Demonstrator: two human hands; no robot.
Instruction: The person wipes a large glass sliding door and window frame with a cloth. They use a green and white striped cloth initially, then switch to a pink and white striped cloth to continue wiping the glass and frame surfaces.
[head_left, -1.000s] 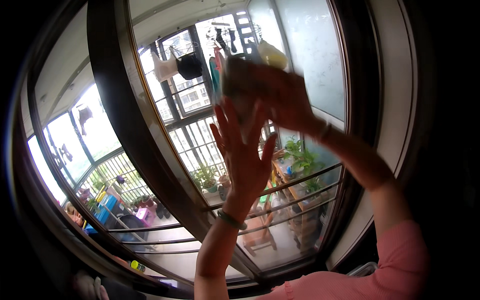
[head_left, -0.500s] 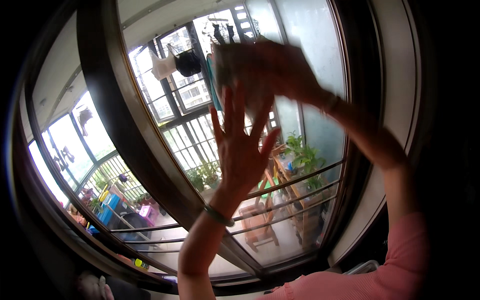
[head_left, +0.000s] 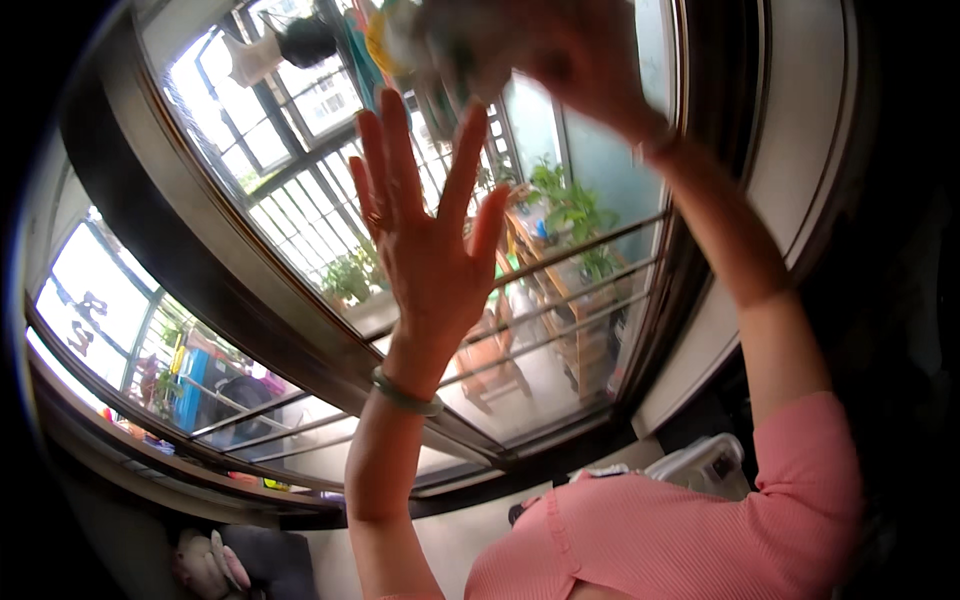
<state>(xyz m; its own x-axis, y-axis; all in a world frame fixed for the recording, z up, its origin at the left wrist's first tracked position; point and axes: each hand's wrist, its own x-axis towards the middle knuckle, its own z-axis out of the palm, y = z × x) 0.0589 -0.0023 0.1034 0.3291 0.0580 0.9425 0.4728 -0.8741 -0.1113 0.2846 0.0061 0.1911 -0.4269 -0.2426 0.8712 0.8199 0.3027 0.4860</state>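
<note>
My left hand is raised with its fingers spread, in front of the glass of a dark-framed window. A bangle circles that wrist, and the hand holds nothing. Higher up and to the right, my right hand is bent over a greyish cloth at the top of the view. Motion smears the cloth and the right fingers, and whether the cloth touches the glass I cannot tell. The left fingertips are just below the cloth.
A thick dark frame post and thin horizontal rails cross the view. Beyond the glass are hanging laundry, leafy plants and a wooden stool. A clear plastic box and a plush toy are low inside.
The view has tilted downward, so the window scene sits higher and further left. My right hand and the cloth are higher in view; my left hand has shifted left and stays spread.
</note>
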